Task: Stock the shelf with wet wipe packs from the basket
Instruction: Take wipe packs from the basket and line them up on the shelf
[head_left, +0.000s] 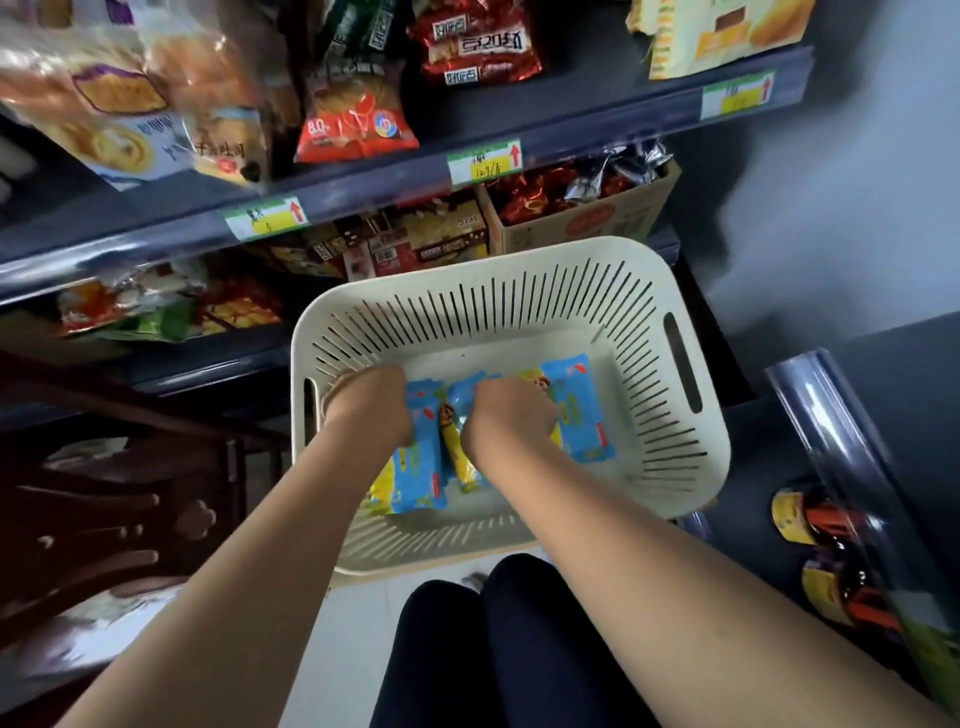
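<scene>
Basket (519, 270): cream plastic with slotted walls, on the floor just beyond the person's knees (519, 603), close against the lowest shelf.
Left pack (418, 467): blue-and-yellow wet wipes, lying on the basket floor, touching the middle pack.
Middle pack (462, 457): same kind, tipped on its edge beside the left pack.
Right pack (579, 415): same kind, lying flat towards the basket's right wall.
Left hand (371, 405): down in the basket, fingers curled over the far end of the left pack and clamped on it. The fingertips are hidden underneath.
Right hand (511, 415): fingers curled down onto the far end of the middle pack, seemingly gripping it. It also covers part of the right pack, so the exact hold is uncertain.
Shelves (363, 192): dark, on the far side, crowded with snack bags (358, 119) and cartons. Price tags (485, 161) run along the edge.
Bottles (810, 525): near right, behind a clear rail.
Step in hand: pick-up; by my reading no pack has left the basket floor.
Doing it well: take one pack per hand and squeeze lightly, since soft packs buckle. Lift straight up past the rim before turning to the shelf. No free gap for wipes shows, so find one first.
</scene>
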